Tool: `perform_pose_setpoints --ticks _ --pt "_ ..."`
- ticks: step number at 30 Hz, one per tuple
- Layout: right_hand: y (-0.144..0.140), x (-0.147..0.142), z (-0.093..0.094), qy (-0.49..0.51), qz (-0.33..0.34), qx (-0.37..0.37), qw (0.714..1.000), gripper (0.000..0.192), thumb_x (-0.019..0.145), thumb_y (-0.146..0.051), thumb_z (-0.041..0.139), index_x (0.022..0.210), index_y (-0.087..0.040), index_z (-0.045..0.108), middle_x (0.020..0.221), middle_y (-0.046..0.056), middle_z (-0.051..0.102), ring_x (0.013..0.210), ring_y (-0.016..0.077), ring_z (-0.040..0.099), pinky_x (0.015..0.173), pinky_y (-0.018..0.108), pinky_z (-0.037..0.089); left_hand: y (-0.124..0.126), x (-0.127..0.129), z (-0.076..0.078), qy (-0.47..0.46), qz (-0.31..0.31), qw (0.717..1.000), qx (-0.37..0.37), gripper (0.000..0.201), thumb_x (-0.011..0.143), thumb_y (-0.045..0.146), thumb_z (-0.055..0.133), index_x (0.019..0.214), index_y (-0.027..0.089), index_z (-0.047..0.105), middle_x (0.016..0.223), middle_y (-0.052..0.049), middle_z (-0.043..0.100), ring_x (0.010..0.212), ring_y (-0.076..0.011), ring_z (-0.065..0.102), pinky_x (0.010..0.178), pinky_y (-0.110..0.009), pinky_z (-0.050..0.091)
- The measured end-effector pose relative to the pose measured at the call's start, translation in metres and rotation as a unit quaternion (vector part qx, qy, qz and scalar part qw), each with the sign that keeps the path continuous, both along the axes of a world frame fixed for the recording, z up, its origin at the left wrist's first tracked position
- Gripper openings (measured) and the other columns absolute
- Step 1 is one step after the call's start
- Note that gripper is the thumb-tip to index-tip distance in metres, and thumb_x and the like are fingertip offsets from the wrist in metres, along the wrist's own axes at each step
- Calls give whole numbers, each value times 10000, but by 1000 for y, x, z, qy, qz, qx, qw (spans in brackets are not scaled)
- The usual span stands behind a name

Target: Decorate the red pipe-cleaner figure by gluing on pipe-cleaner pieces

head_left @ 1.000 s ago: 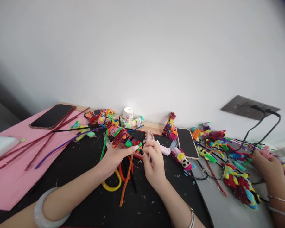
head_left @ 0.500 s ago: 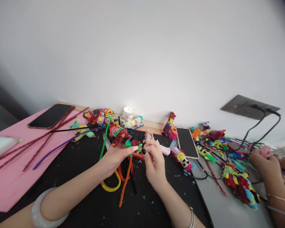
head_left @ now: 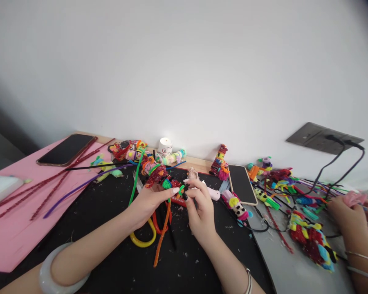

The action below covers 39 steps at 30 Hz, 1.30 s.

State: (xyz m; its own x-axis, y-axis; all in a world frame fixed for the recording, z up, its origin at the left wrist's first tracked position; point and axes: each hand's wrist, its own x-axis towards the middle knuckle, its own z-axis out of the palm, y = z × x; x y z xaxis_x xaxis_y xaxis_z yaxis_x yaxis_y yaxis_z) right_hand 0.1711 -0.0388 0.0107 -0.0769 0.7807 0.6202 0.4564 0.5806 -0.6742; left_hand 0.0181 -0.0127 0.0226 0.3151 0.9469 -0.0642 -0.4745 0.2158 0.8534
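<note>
Soft light brightens the middle of the wall [head_left: 184,85], dimming into shadow far left.

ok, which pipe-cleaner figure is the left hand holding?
The glittery red figure: only it sits in the left hand. The spotted figure lies beside the pale-edged phone; the red-and-pink figure rests by the wall.

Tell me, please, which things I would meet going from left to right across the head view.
Dark rectangular phone with brownish edge, bare left hand, bare right hand, flat dark rectangular device with pale frame, grey rectangular wall socket plate.
</note>
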Motion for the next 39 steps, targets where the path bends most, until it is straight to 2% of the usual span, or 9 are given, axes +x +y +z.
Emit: perform_pose_setpoints --ticks 3,8,12,24,26,29,33,35,39 --pt "1 1 1 3 11 2 1000 181 867 -80 468 798 -214 568 1020 68 652 985 191 601 888 362 457 0 -1 0 8 -14 1000 -5 180 729 231 748 892 162 719 968 -67 745 1008 -242 652 986 -409 447" --pt "0 2 1 20 -8 2 1000 180 851 -77 488 790 -210 593 965 69 689 915 186 640 828 341 497 4 -5 -7 -15 -34 999 -27 309 754 228 733 1058 210 683 1086 -54 721 1074 -243 629 992 -412 447" --pt "0 2 0 23 -13 0 1000 178 852 -85 494 791 -208 607 966 72 695 919 188 649 827 345 508 6 -7 -10 -20 -42 998 -41 345 750 216 734 1090 221 675 1077 -47 727 1070 -237 636 986 -395 454" --pt "-1 2 2 21 -19 26 999 198 846 -76 505 816 -215 644 1016 75 670 981 201 632 876 376 503 5 -7 -2 6 -28 1000 -13 278 720 214 747 992 195 692 1055 -57 727 1060 -252 630 1001 -418 437" --pt "-1 2 2 19 -17 25 999 204 849 -76 506 829 -219 650 1022 74 672 988 204 632 882 378 503 5 -7 -3 28 -8 999 12 249 702 227 756 939 185 696 1017 -64 730 1036 -261 634 984 -424 444" --pt "-3 2 2 28 -15 22 999 200 853 -79 513 836 -217 656 1088 85 646 1018 206 622 882 368 507 3 -10 -1 90 39 991 94 243 676 228 764 902 196 681 974 -55 719 1006 -259 635 971 -411 448" --pt "-4 4 3 31 -20 18 999 195 856 -87 517 828 -218 659 1096 84 631 982 197 629 850 352 509 2 -15 5 197 99 950 220 285 641 171 765 890 221 635 964 -37 678 1005 -240 612 999 -385 421" --pt "-4 6 3 29 -15 12 999 175 855 -102 527 835 -219 654 1080 84 638 1007 210 617 887 380 488 6 -16 5 221 103 938 248 273 627 152 762 849 225 621 954 -37 669 992 -238 606 1003 -380 413" --pt "-3 7 -1 79 10 -20 997 88 839 -152 571 897 -212 601 1076 93 635 1044 233 596 910 420 473 14 -14 -8 215 118 932 266 304 521 163 820 754 218 634 914 -51 672 918 -245 609 935 -379 450"
